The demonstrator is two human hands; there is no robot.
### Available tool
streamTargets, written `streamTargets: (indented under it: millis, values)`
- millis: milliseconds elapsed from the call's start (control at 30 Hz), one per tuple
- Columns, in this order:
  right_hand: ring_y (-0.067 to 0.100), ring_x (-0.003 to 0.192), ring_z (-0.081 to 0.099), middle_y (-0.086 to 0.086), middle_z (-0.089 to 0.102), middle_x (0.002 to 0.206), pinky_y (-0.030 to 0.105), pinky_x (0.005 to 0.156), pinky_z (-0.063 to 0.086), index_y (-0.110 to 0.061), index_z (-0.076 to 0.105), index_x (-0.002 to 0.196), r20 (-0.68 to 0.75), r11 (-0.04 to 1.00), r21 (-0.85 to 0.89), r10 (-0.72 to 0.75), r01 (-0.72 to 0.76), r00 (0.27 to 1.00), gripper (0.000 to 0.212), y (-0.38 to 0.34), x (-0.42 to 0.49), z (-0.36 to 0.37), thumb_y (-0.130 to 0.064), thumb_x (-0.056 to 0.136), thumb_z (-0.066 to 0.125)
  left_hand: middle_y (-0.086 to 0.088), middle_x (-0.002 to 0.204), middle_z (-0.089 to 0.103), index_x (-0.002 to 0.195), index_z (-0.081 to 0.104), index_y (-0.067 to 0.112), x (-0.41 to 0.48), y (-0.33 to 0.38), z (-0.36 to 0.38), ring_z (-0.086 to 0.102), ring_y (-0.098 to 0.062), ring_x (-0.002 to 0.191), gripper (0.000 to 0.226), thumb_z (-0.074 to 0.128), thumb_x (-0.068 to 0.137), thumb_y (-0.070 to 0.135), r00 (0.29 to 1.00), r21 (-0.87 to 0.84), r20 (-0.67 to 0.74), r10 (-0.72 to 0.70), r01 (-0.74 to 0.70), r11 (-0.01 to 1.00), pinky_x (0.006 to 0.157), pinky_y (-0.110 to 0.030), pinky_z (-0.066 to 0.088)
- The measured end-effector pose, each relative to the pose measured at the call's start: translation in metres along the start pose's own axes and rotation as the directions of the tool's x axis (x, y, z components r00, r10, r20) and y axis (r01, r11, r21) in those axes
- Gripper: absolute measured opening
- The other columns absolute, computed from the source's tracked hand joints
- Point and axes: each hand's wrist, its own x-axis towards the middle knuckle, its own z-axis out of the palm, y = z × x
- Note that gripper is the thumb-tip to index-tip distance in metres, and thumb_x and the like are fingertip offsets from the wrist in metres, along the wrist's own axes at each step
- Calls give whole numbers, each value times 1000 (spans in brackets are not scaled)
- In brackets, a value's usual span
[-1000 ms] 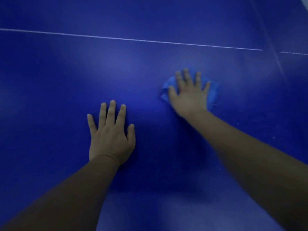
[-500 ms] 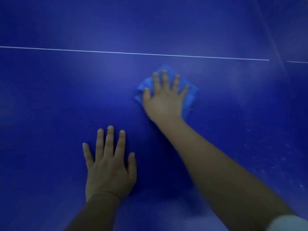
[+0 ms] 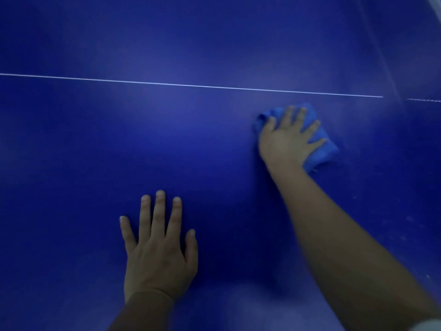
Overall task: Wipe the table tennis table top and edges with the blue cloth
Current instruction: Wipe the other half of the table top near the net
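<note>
Seen from above, a dark blue table tennis worktop (image 3: 71, 163) fills the view, crossed by a thin white line (image 3: 191, 86). The right hand (image 3: 288, 139), fingers spread and flat, presses a bunched blue cloth (image 3: 322, 151) onto the surface just below that line, towards the right. The left hand (image 3: 157, 254) lies flat and empty nearer the person, fingers straight, apparently bracing. Faint pale specks (image 3: 410, 218) show right of the cloth, so wiping the top looks under way, not finished. No table edge is clearly visible; the edges likely remain.
</note>
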Motion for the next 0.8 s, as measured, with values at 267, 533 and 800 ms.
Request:
streamTargets:
  millis: [267,533,800]
  values:
    - [31,155,2,-10,7,169,66,117,-2,-38,17,159,143,859,-68,-496,508,857,63,-58,51,3,-61,100,19,-2,166,7,157,18,22,0,-1,1,-5,-23,155,69,19,97,55,1000,14,3,-19,19,1000,122,-56,-6]
    - [37,153,13,-2,18,167,72,114,15,-31,27,157,194,600,-123,-767,790,612,64,142,-20,-27,-55,99,25,-9,165,19,156,30,17,0,0,-1,7,-30,154,70,25,96,53,1000,-16,-3,-7,7,1000,121,-63,3]
    - [34,154,14,-5,20,166,67,117,8,-34,24,156,202,549,-116,-803,828,561,70,96,37,-29,-62,92,22,-8,166,14,157,25,18,-2,1,-2,1,-27,155,70,22,96,52,1000,-15,-17,-8,7,1000,121,-61,-2]
